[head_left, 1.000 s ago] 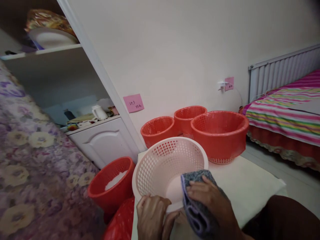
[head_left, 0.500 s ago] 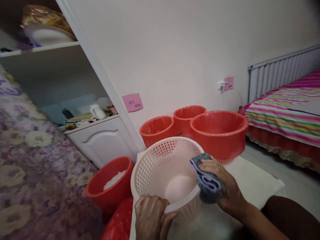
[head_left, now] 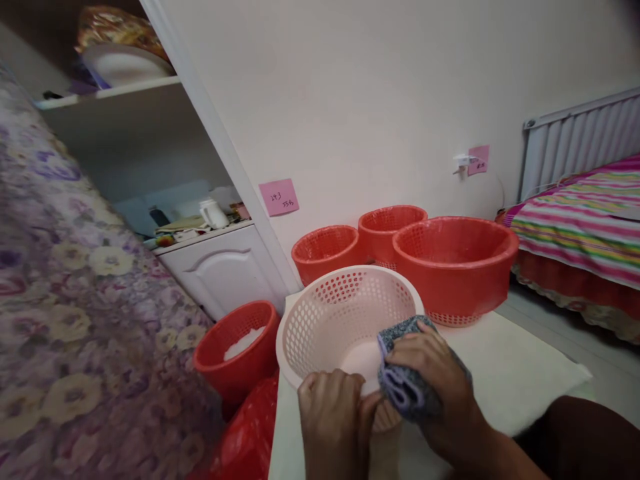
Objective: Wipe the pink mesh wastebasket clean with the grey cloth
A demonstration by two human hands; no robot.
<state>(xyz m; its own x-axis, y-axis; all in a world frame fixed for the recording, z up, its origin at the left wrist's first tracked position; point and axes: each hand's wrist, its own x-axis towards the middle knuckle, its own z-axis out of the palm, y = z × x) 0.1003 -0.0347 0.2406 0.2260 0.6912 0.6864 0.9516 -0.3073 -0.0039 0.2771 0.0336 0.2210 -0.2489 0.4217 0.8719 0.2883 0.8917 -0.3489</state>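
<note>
Left hand (head_left: 333, 417) clamped on near rim of pink basket (head_left: 345, 320), fingers curled over the edge. Right hand (head_left: 433, 383) gripping folded grey cloth (head_left: 405, 387), pressed against basket's near-right rim and inner wall. Basket upright on white tabletop (head_left: 505, 373), near its front-left edge. Red basket (head_left: 237, 353) with something white inside, lower down to the left. Behind: three red baskets (head_left: 453, 263) side by side at table's far edge against the wall. Pink sticky note (head_left: 279, 197) on wall above. Striped bed (head_left: 580, 220) far right.
</note>
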